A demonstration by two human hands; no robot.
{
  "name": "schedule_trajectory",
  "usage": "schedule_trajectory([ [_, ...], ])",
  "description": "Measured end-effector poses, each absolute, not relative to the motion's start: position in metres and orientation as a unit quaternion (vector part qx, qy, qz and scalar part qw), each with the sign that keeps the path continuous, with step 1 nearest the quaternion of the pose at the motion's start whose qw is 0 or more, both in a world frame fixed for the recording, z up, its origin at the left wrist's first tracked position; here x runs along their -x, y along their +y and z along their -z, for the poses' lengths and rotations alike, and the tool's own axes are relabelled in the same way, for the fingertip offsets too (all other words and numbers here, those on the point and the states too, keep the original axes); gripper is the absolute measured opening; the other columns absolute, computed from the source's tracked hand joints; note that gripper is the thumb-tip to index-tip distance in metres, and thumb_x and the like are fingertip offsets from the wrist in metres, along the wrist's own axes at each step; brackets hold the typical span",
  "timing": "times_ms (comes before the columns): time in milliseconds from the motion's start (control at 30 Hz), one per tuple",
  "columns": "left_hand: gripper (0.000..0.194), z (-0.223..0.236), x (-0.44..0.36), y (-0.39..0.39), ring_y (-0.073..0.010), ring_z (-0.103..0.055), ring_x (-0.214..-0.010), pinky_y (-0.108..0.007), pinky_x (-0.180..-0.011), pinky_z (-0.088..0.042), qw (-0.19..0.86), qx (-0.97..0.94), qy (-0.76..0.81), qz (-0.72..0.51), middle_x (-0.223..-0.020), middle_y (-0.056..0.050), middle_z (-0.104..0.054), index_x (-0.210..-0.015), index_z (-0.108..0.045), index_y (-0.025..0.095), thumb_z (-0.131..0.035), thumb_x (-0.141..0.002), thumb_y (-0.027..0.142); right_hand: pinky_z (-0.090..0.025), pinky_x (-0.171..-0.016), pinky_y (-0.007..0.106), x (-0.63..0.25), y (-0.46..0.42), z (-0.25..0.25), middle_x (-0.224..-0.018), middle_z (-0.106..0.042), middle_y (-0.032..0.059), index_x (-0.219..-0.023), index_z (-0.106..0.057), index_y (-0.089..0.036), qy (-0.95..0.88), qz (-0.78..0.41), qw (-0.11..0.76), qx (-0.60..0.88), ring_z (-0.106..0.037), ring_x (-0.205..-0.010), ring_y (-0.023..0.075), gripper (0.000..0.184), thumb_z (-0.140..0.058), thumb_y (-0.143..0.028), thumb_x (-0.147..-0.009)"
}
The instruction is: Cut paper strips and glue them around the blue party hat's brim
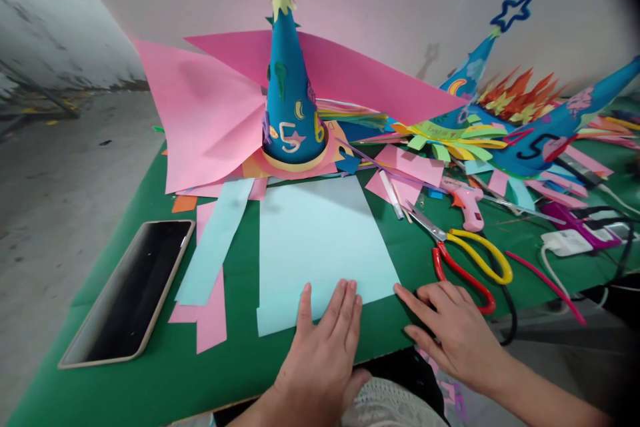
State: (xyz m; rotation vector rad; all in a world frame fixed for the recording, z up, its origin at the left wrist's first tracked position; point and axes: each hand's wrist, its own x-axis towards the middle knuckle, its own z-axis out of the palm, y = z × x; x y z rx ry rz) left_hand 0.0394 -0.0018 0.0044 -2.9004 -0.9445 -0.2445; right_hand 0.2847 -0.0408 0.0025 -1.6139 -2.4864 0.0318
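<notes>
A pale blue sheet of paper (320,233) lies flat on the green tabletop before me, with a narrow strip showing along its lower left edge. My left hand (327,340) presses on the sheet's near edge, fingers stretched out. At the near right corner, my right hand (447,330) touches the paper with its index finger extended, the other fingers loosely bent and the thumb apart. Scissors (445,237) with one red and one yellow handle lie partly spread just beyond my right hand. Neither hand grips anything visible.
A phone (133,290) and paper strips (215,247) lie left. Behind stands a blue cone hat (293,93) beside large pink paper (205,107). A pink glue gun (467,203), a white pen (391,193), a power strip (587,230) and another cone hat (545,143) are right.
</notes>
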Motion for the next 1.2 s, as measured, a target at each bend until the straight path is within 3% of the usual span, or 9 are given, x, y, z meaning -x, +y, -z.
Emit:
schedule_trajectory([
  [267,0.070,-0.004,-0.038,0.000,-0.0285,0.008,-0.139,-0.062,-0.105,0.013,0.053,0.949,-0.302,0.079,-0.139,-0.014,-0.043,-0.126,-0.053,0.010,-0.035,-0.086,0.064,-0.042,-0.076,0.037,-0.286,-0.049,-0.003,-0.095,-0.058,0.0101,-0.134,-0.042,-0.014,-0.805,-0.023,0.147,0.574,-0.054,-0.086,0.0221,0.050,-0.048,-0.032,-0.089],
  [567,0.071,-0.003,-0.039,-0.004,-0.0297,0.012,-0.139,-0.063,-0.104,0.015,0.043,0.950,-0.306,0.055,-0.142,-0.014,-0.038,-0.130,-0.048,0.009,-0.040,-0.085,0.063,-0.042,-0.072,0.034,-0.243,-0.036,-0.005,-0.095,-0.062,0.0094,-0.128,-0.050,-0.015,-0.845,-0.110,0.128,0.508,-0.053,-0.083,0.0196,0.042,-0.047,-0.031,-0.090],
  [867,0.069,-0.014,-0.007,-0.003,-0.0295,0.001,-0.140,-0.060,-0.106,0.012,0.034,0.946,-0.323,0.018,-0.149,-0.012,-0.024,-0.138,-0.037,0.010,-0.031,-0.090,0.059,-0.041,-0.071,0.033,-0.247,-0.035,0.000,-0.090,-0.062,0.0070,-0.126,-0.054,-0.018,-0.849,-0.081,0.138,0.504,-0.054,-0.081,0.0185,0.040,-0.050,-0.031,-0.088],
  [1200,0.070,-0.020,0.040,0.002,-0.0322,-0.016,-0.138,-0.058,-0.107,0.009,0.041,0.951,-0.306,0.026,-0.145,-0.016,-0.031,-0.138,-0.036,0.006,-0.042,-0.087,0.055,-0.039,-0.070,0.033,-0.248,-0.036,0.003,-0.091,-0.061,0.0074,-0.130,-0.049,-0.017,-0.851,-0.083,0.132,0.501,-0.053,-0.081,0.0184,0.044,-0.050,-0.029,-0.088],
])
